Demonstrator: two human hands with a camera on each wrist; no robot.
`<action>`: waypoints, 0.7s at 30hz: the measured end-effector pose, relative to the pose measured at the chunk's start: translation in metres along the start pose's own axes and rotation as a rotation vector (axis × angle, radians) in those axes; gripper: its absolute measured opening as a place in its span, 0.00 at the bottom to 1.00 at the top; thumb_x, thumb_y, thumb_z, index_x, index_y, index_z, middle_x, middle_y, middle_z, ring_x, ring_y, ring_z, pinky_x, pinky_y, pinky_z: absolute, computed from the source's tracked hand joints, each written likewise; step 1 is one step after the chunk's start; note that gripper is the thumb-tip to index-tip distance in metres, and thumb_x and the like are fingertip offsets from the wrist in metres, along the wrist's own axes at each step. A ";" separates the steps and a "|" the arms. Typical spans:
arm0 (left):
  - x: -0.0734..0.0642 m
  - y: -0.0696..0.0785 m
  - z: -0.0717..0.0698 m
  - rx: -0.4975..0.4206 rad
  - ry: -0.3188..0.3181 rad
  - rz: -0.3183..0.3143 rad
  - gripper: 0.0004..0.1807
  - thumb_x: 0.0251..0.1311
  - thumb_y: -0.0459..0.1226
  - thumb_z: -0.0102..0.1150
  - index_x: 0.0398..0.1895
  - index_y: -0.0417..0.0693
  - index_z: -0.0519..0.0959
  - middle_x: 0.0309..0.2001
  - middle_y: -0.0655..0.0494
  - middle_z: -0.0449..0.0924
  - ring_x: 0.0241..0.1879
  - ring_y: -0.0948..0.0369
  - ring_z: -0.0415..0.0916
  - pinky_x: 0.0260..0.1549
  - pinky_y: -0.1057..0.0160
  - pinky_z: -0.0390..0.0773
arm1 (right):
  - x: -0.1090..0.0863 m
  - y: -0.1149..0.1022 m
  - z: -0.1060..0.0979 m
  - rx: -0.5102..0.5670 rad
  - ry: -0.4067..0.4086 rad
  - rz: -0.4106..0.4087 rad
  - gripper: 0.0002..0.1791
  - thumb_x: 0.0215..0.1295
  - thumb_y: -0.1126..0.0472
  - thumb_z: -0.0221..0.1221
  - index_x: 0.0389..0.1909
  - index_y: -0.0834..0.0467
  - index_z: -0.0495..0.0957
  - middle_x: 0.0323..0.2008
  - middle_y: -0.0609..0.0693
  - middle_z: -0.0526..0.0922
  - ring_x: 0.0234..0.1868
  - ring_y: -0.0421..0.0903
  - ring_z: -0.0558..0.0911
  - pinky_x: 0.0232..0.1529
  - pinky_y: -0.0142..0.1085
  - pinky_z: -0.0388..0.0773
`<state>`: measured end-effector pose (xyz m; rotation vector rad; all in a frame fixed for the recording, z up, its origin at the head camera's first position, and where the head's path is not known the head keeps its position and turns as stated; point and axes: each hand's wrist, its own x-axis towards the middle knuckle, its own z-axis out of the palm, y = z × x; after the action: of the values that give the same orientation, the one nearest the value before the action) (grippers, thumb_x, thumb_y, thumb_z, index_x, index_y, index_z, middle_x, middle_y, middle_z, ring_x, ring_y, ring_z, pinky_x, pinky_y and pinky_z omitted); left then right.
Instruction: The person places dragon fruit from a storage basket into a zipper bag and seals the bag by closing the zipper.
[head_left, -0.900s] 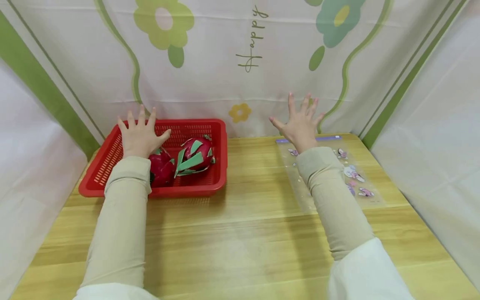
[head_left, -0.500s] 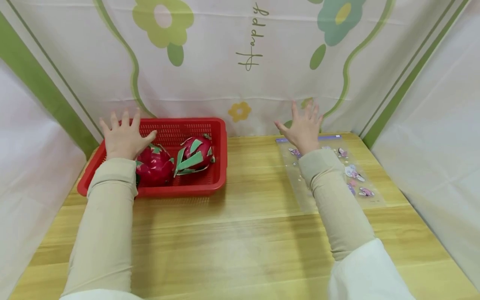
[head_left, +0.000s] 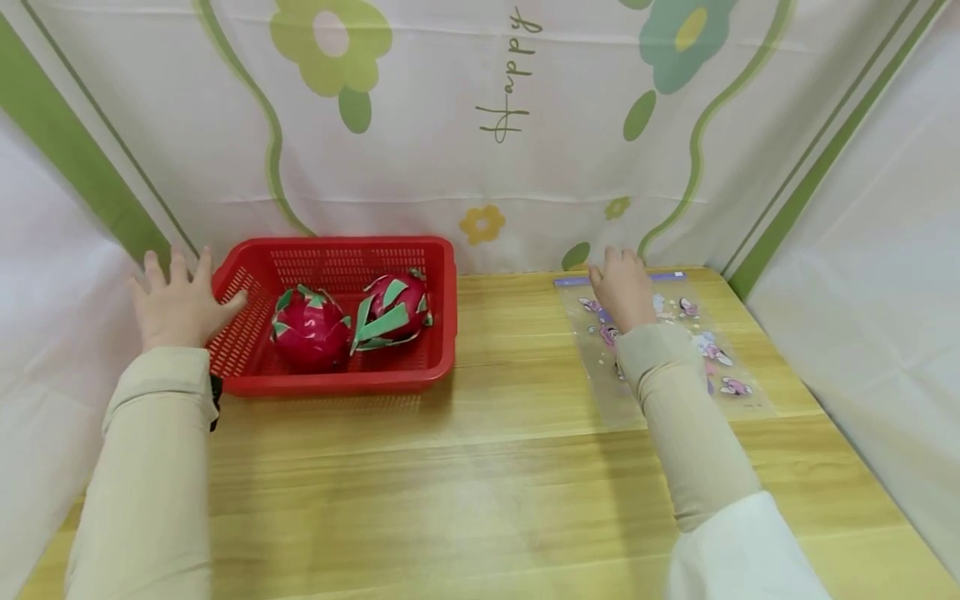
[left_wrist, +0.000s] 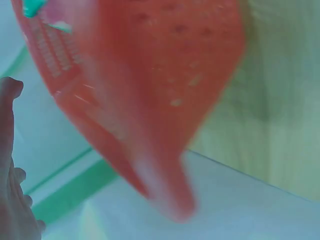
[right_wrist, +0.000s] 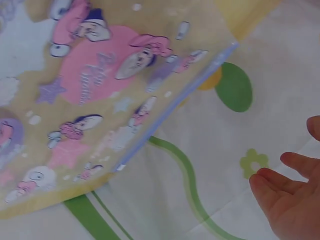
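Note:
My left hand [head_left: 176,304] is spread wide at the left side of a red plastic basket [head_left: 337,383]. Its fingers hold nothing; the left wrist view has the basket's blurred corner [left_wrist: 175,195] close to the camera. Inside the basket lie two dragon fruits, a rounder one [head_left: 311,333] on the left and one with long green leaves [head_left: 397,304] on the right. Above the purple-zipped end of a clear printed zip bag [head_left: 600,375] hovers my right hand [head_left: 624,287]. In the right wrist view its fingers [right_wrist: 285,185] are loosely bent, apart from the bag [right_wrist: 75,70].
The wooden table [head_left: 465,492] has a back edge meeting a white curtain [head_left: 420,150] printed with flowers. More white cloth [head_left: 862,275] encloses the right side, and cloth [head_left: 60,333] hangs along the left.
My left hand has moved left, from over the basket to beside it, uncovering the left dragon fruit. My right hand has come down toward the zip bag, its fingers less spread.

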<state>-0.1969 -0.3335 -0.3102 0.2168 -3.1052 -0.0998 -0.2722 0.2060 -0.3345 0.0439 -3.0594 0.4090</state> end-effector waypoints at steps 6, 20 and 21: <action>-0.007 -0.015 0.016 -0.006 -0.030 -0.031 0.48 0.66 0.56 0.44 0.75 0.39 0.34 0.68 0.21 0.38 0.60 0.22 0.45 0.55 0.26 0.54 | -0.008 0.015 0.016 -0.018 0.019 0.025 0.29 0.73 0.57 0.45 0.64 0.77 0.59 0.61 0.77 0.65 0.63 0.71 0.65 0.65 0.58 0.65; -0.018 -0.026 0.042 -0.057 -0.095 -0.095 0.46 0.64 0.45 0.49 0.71 0.28 0.35 0.60 0.10 0.42 0.51 0.21 0.54 0.42 0.29 0.66 | -0.020 0.046 0.057 -0.087 -0.009 0.114 0.37 0.68 0.46 0.52 0.61 0.75 0.62 0.55 0.79 0.69 0.56 0.74 0.69 0.59 0.61 0.68; -0.018 -0.025 0.043 -0.061 -0.101 -0.099 0.46 0.64 0.45 0.48 0.71 0.27 0.35 0.60 0.09 0.42 0.51 0.21 0.54 0.41 0.29 0.66 | -0.020 0.048 0.059 -0.082 -0.005 0.114 0.37 0.67 0.46 0.53 0.61 0.75 0.62 0.54 0.79 0.69 0.56 0.75 0.69 0.59 0.61 0.67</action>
<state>-0.1772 -0.3532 -0.3546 0.3754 -3.1845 -0.2132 -0.2564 0.2370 -0.4054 -0.1344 -3.0893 0.2893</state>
